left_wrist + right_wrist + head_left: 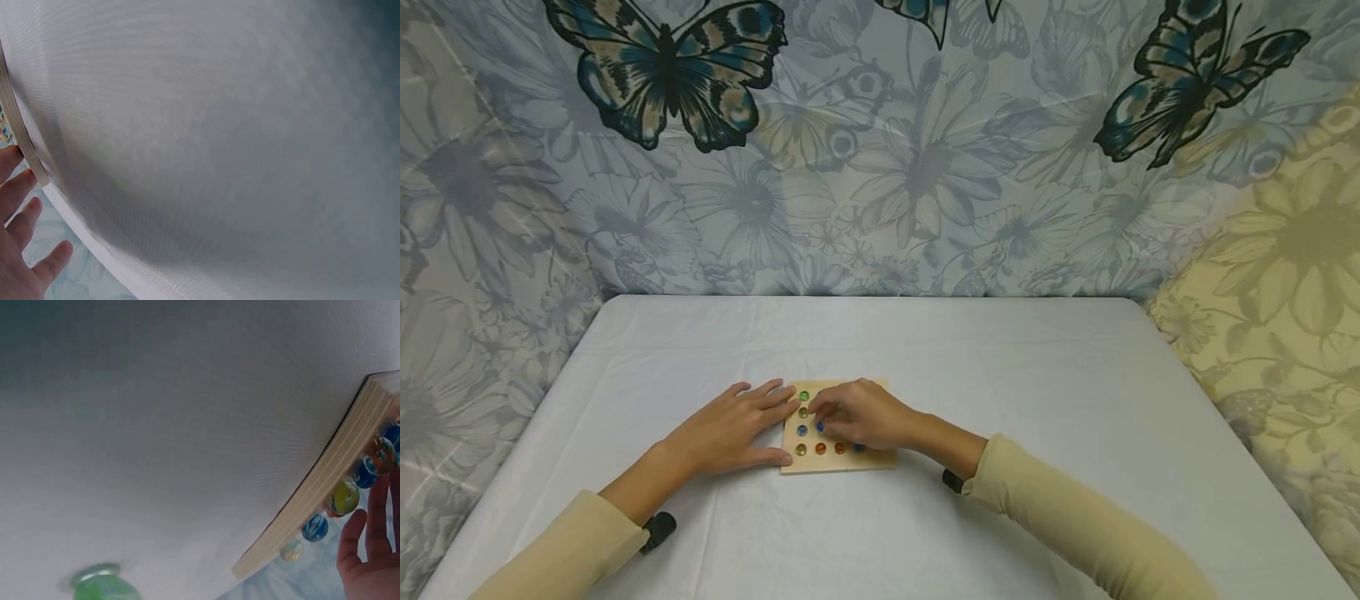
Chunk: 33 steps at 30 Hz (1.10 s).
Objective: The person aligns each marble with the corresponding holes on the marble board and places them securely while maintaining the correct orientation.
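Note:
A square wooden board (839, 470) lies on the table, with several glass marbles in rows on it. Green (804, 396), yellowish, and blue marbles (802, 431) run down its left column; orange marbles (821, 448) are along the near row. My left hand (733, 427) has its fingers spread, with fingertips and thumb resting at the board's left edge. Over the board, my right hand (868, 414) bends its fingers and pinches a blue marble (820, 427) at the second column. The right hand hides much of the board's right side.
A white cloth (1037, 375) covers the table. In the right wrist view a green glassy object (106, 589), only partly seen, lies on the cloth away from the board. Patterned butterfly fabric (925, 167) hangs behind and at both sides.

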Each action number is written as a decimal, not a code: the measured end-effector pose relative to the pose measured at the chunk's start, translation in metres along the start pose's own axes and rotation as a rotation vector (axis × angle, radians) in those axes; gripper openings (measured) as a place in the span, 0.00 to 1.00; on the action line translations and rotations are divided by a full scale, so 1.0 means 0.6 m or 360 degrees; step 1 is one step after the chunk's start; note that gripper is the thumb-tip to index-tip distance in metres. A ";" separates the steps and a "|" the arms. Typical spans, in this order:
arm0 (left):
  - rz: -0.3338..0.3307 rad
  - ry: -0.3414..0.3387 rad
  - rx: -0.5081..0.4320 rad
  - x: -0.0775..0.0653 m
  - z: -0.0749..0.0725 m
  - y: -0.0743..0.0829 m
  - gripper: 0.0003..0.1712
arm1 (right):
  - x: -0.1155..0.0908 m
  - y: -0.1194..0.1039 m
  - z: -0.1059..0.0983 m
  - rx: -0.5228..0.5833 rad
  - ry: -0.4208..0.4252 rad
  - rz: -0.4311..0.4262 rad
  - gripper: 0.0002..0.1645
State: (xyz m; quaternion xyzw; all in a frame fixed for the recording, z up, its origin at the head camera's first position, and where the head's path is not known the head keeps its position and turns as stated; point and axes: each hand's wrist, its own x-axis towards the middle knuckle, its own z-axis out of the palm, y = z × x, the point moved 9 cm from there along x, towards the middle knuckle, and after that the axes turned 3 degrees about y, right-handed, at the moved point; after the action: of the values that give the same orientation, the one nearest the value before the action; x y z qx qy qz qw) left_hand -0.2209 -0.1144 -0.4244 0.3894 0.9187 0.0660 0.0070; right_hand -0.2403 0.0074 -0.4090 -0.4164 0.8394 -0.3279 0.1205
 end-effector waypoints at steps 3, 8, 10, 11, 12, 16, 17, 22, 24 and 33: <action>0.0007 0.0008 -0.0001 0.001 0.000 0.000 0.48 | 0.002 0.000 0.004 -0.0040 -0.0010 -0.0010 0.17; 0.0012 0.0016 0.0002 0.001 -0.001 0.001 0.48 | 0.002 0.000 0.006 -0.0081 -0.0022 -0.0003 0.17; 0.0014 0.0019 0.0004 0.001 -0.001 0.001 0.48 | 0.002 0.000 0.005 -0.0085 -0.0024 0.0000 0.17; 0.0015 0.0020 0.0005 0.001 -0.002 0.001 0.48 | 0.002 -0.001 0.005 -0.0087 -0.0024 0.0000 0.17; 0.0017 0.0023 0.0004 0.001 -0.002 0.001 0.48 | 0.002 -0.001 0.005 -0.0087 -0.0025 0.0001 0.17; 0.0021 0.0029 0.0002 0.001 -0.003 0.002 0.48 | 0.002 -0.002 0.004 -0.0093 -0.0030 -0.0004 0.18; 0.0021 0.0028 -0.0001 0.001 -0.003 0.002 0.48 | 0.001 -0.003 0.003 -0.0094 -0.0030 -0.0006 0.18; 0.0009 0.0023 -0.0014 0.001 -0.003 0.001 0.48 | -0.006 0.003 -0.011 -0.0086 -0.0002 0.0029 0.17; 0.0003 0.0021 -0.0010 0.001 -0.003 0.001 0.48 | -0.011 0.007 -0.019 -0.0079 0.0016 0.0054 0.17; -0.0012 0.0022 -0.0001 0.001 -0.004 0.002 0.47 | -0.053 0.034 -0.068 -0.0105 0.0101 0.0141 0.18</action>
State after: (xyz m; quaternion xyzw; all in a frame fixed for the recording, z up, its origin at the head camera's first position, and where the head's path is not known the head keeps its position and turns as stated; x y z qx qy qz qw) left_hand -0.2204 -0.1134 -0.4219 0.3856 0.9201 0.0689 0.0011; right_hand -0.2525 0.0592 -0.3939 -0.3719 0.8708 -0.3073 0.0946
